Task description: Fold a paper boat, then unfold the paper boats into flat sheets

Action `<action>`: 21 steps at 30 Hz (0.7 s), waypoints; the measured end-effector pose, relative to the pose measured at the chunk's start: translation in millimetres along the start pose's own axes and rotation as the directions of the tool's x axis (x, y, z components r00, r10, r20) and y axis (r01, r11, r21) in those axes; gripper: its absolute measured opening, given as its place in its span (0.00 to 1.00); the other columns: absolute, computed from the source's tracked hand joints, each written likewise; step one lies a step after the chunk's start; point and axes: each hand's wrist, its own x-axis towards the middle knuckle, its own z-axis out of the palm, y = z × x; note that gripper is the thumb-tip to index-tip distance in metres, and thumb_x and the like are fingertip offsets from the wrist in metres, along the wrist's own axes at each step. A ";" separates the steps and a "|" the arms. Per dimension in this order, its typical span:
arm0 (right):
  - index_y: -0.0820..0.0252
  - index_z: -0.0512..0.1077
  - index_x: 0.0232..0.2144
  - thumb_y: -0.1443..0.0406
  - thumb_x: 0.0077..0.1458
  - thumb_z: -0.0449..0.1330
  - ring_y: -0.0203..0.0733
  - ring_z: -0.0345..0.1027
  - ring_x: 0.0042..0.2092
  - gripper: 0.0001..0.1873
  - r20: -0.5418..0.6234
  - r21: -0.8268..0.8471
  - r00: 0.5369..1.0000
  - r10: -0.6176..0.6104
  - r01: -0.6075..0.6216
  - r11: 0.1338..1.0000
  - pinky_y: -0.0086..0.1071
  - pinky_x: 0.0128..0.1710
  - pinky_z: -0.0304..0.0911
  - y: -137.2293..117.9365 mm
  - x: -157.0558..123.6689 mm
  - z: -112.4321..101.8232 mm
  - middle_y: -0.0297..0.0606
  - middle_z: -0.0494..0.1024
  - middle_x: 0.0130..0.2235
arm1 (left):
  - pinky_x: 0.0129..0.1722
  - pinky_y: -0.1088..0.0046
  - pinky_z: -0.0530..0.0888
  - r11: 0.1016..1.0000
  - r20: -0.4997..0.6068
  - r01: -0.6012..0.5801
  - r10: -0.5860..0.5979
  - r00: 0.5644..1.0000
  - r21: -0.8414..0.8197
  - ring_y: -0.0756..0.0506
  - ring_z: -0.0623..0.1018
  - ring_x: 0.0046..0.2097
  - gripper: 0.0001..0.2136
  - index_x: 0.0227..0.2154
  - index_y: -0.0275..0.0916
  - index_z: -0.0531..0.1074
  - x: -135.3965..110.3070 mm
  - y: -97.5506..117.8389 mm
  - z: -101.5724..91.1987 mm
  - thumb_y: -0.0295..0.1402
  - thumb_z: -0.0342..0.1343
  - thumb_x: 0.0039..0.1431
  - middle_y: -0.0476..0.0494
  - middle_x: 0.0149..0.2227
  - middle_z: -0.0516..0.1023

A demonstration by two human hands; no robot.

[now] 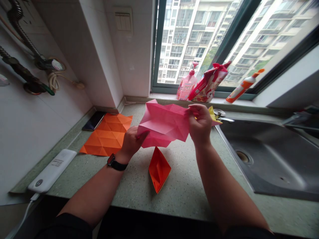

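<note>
A creased pink paper sheet [163,123] is held up above the counter between both hands. My left hand [132,141] pinches its lower left corner, thumb on top. My right hand [200,124] grips its right edge with curled fingers. Below the sheet, a folded orange paper boat [159,168] lies on the green speckled countertop [184,186]. A yellow folded paper piece [214,116] peeks out just behind my right hand.
A creased orange sheet [107,134] lies flat at the left, beside a dark phone [94,120]. A white power bank [52,170] sits near the left edge. A steel sink [271,156] is at the right. Bottles and a pouch [208,84] stand on the window sill.
</note>
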 end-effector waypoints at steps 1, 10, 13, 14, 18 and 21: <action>0.53 0.76 0.44 0.67 0.61 0.63 0.40 0.76 0.40 0.08 -0.039 0.014 0.999 0.005 -0.004 1.000 0.35 0.42 0.73 4.2 2.5 -2.3 0.35 0.80 0.41 | 0.32 0.69 0.69 0.999 0.016 0.046 -0.046 0.999 -0.021 0.46 0.74 0.29 0.25 0.20 0.40 0.72 -0.1 -0.5 0.5 0.48 0.57 0.72 0.47 0.23 0.74; 0.56 0.74 0.43 0.64 0.59 0.65 0.38 0.74 0.35 0.08 -0.289 0.028 0.956 0.044 -0.038 0.999 0.32 0.35 0.71 38.1 24.4 -24.5 0.36 0.77 0.39 | 0.32 0.71 0.73 0.853 0.304 0.459 -0.381 0.873 -0.250 0.43 0.81 0.34 0.16 0.34 0.39 0.83 1.0 -9.8 8.6 0.49 0.65 0.62 0.45 0.31 0.84; 0.56 0.74 0.42 0.64 0.58 0.66 0.38 0.73 0.34 0.09 -0.325 0.026 0.942 0.077 -0.072 0.997 0.32 0.34 0.72 43.3 28.2 -29.7 0.35 0.77 0.38 | 0.35 0.72 0.75 0.769 0.368 0.546 -0.427 0.826 -0.333 0.44 0.82 0.35 0.13 0.34 0.39 0.81 2.1 -13.5 12.4 0.44 0.66 0.59 0.45 0.33 0.84; 0.56 0.75 0.41 0.64 0.58 0.66 0.37 0.72 0.34 0.09 -0.334 0.026 0.938 0.087 -0.083 0.996 0.32 0.34 0.72 44.7 28.9 -31.0 0.35 0.77 0.38 | 0.36 0.71 0.76 0.743 0.385 0.564 -0.432 0.816 -0.360 0.44 0.82 0.36 0.12 0.35 0.39 0.80 2.4 -14.4 13.2 0.43 0.66 0.58 0.45 0.34 0.84; 0.57 0.75 0.41 0.65 0.57 0.66 0.38 0.72 0.34 0.09 -0.352 0.035 0.928 0.123 -0.118 0.992 0.34 0.37 0.73 49.7 29.8 -34.2 0.35 0.77 0.38 | 0.38 0.71 0.76 0.701 0.439 0.605 -0.440 0.784 -0.378 0.45 0.82 0.37 0.11 0.34 0.38 0.81 3.2 -17.0 12.8 0.42 0.67 0.55 0.44 0.35 0.85; 0.57 0.76 0.41 0.66 0.55 0.66 0.38 0.73 0.35 0.09 -0.350 0.035 0.923 0.160 -0.158 0.987 0.36 0.40 0.74 53.1 29.7 -35.5 0.34 0.77 0.37 | 0.37 0.72 0.75 0.711 0.492 0.615 -0.422 0.761 -0.341 0.45 0.81 0.36 0.12 0.32 0.38 0.81 3.5 -19.5 11.2 0.43 0.67 0.55 0.44 0.34 0.85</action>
